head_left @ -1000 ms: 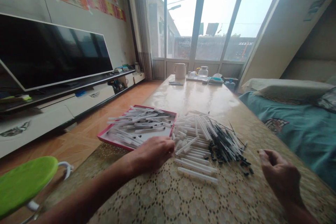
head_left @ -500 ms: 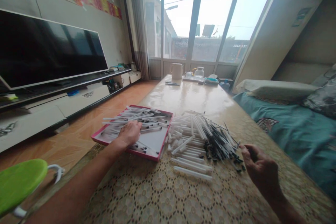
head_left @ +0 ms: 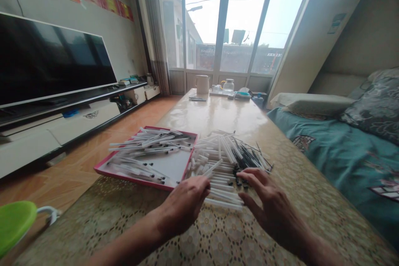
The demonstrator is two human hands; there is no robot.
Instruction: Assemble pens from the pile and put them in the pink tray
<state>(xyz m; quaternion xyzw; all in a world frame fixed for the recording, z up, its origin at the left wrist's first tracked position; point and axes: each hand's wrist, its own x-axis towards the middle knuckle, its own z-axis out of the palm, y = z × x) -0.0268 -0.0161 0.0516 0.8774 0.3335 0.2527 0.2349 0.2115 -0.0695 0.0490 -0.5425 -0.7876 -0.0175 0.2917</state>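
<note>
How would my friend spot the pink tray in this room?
Find the long table in front of the big window. Look along its left side, near the left hand, for a shallow tray. Its pink rim sets it apart: the white tubes to its right lie loose on the table.

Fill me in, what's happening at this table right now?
A person is working with both bare hands over a patterned table. The left hand is by the pink tray, near the white tubes; whether it grips anything is hidden. The right hand is open, close to the small black caps. Slim white sticks, several with dark ends, lie in the tray, and thin dark rods lie beyond the caps.
</note>
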